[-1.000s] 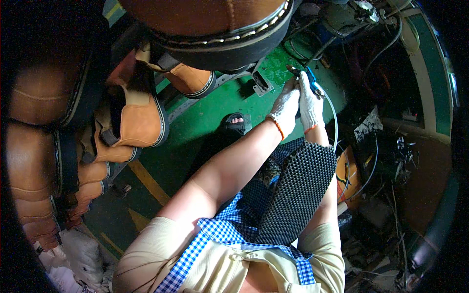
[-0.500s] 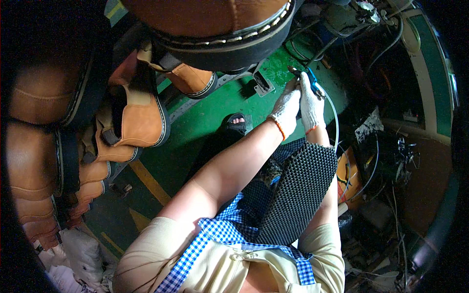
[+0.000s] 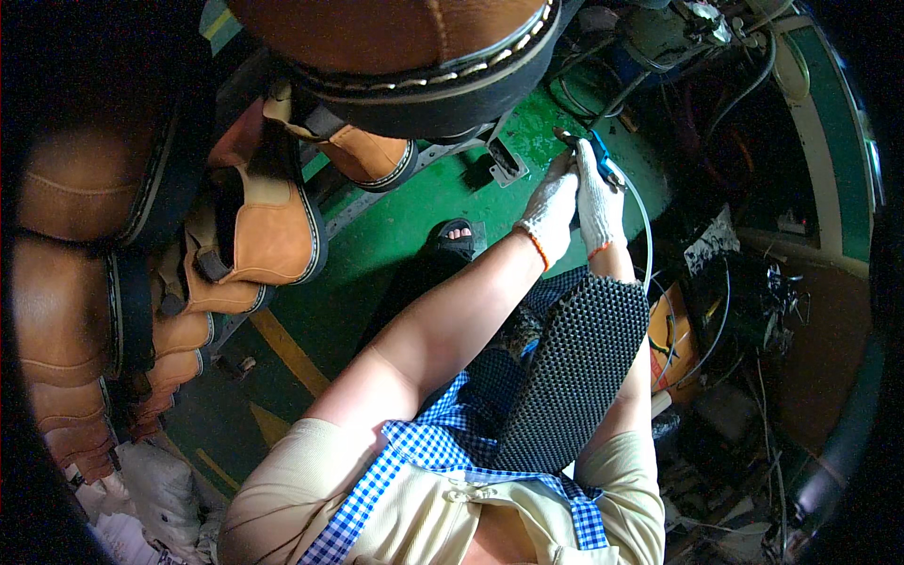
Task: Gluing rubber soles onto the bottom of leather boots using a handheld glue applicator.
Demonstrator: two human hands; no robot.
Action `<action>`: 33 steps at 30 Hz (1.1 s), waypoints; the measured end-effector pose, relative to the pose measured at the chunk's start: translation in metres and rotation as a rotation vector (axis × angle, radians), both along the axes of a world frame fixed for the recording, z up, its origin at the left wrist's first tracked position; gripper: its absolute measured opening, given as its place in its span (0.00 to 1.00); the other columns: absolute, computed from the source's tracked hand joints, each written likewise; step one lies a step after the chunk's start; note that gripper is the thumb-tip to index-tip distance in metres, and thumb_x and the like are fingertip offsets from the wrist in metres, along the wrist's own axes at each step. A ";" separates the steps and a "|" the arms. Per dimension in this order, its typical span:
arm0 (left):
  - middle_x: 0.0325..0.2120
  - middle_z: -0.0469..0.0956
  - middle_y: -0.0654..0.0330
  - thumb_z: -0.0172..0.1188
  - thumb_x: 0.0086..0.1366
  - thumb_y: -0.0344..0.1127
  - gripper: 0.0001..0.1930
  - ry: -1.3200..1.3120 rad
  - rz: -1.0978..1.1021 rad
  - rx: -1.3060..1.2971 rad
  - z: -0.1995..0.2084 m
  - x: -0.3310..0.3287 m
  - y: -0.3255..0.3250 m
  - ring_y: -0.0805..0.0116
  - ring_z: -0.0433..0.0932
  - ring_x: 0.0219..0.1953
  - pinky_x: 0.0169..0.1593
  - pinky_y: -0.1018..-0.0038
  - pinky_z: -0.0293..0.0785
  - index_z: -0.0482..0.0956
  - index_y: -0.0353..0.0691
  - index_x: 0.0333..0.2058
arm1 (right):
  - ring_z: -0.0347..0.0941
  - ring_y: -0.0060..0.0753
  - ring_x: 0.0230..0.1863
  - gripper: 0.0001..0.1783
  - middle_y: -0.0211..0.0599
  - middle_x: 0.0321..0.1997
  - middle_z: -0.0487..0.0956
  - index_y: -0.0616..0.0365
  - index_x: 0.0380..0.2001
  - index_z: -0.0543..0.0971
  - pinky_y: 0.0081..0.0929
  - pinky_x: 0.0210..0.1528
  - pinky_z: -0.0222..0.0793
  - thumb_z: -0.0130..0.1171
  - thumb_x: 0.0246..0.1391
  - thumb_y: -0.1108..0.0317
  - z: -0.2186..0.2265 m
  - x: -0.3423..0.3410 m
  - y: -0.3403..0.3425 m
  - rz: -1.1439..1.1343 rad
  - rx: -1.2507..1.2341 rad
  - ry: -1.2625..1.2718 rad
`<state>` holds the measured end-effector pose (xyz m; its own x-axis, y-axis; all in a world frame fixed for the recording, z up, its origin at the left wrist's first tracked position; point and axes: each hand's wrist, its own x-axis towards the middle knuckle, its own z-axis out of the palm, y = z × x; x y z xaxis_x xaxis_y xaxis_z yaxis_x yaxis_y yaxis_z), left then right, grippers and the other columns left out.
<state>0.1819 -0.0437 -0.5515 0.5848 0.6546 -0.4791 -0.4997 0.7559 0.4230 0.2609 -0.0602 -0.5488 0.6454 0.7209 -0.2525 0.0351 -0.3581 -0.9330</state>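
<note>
My right hand [image 3: 599, 200], in a white knit glove with an orange cuff, is closed around a blue air gun [image 3: 602, 151]. A thin pale hose [image 3: 647, 221] runs from the tool down past my right wrist. My left hand [image 3: 549, 207], gloved alike, is beside the right one, its fingers closed and reaching toward the front of the tool; what they grip is hidden. A black panel with a bumpy, dotted surface [image 3: 574, 377] slants over my lap and covers part of my right forearm.
Tan leather shoes with black soles and white stitching [image 3: 273, 231] hang in rows at the left. One large shoe [image 3: 414, 56] looms close at the top. A metal rail [image 3: 353, 207] crosses the green floor [image 3: 386, 221]. Cables and machine parts [image 3: 734, 377] crowd the right.
The large shoe at the top has shifted slightly left. My hands and the air gun have hardly moved.
</note>
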 end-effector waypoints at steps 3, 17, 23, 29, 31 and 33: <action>0.48 0.75 0.62 0.49 0.72 0.38 0.18 0.061 0.017 0.005 0.010 -0.001 -0.003 0.70 0.74 0.49 0.52 0.72 0.72 0.69 0.51 0.60 | 0.68 0.19 0.33 0.18 0.27 0.32 0.79 0.60 0.38 0.82 0.21 0.37 0.65 0.62 0.60 0.53 -0.002 0.003 -0.001 0.011 0.040 0.005; 0.54 0.72 0.58 0.47 0.73 0.40 0.23 0.005 -0.002 -0.008 -0.001 -0.002 -0.001 0.64 0.73 0.55 0.57 0.68 0.71 0.62 0.53 0.65 | 0.70 0.17 0.35 0.17 0.26 0.34 0.80 0.59 0.41 0.83 0.19 0.40 0.66 0.63 0.60 0.55 0.002 -0.003 0.000 0.000 0.061 0.038; 0.56 0.71 0.58 0.47 0.73 0.39 0.23 0.014 -0.002 0.004 0.003 -0.003 -0.002 0.64 0.72 0.56 0.59 0.67 0.69 0.62 0.51 0.65 | 0.69 0.17 0.34 0.18 0.25 0.33 0.80 0.59 0.41 0.83 0.19 0.39 0.65 0.63 0.60 0.55 0.005 -0.003 0.000 0.007 0.047 0.033; 0.56 0.71 0.58 0.47 0.73 0.38 0.24 0.009 -0.009 -0.009 0.005 -0.004 -0.002 0.64 0.72 0.56 0.59 0.67 0.69 0.61 0.50 0.66 | 0.69 0.17 0.34 0.18 0.26 0.33 0.80 0.60 0.41 0.83 0.19 0.38 0.66 0.63 0.60 0.54 0.000 -0.002 0.000 -0.001 0.033 0.020; 0.56 0.71 0.58 0.46 0.73 0.38 0.24 0.004 -0.012 -0.003 0.005 -0.004 -0.002 0.64 0.72 0.56 0.59 0.67 0.69 0.61 0.49 0.66 | 0.70 0.17 0.34 0.19 0.26 0.32 0.80 0.60 0.41 0.83 0.19 0.38 0.66 0.62 0.60 0.54 0.003 -0.003 0.000 -0.021 0.014 0.020; 0.56 0.71 0.58 0.46 0.72 0.38 0.24 -0.001 -0.016 0.002 0.006 -0.003 -0.002 0.64 0.71 0.57 0.59 0.67 0.68 0.61 0.49 0.66 | 0.70 0.18 0.34 0.19 0.27 0.32 0.80 0.60 0.40 0.83 0.20 0.38 0.66 0.63 0.60 0.53 0.002 -0.002 0.000 -0.020 0.048 0.018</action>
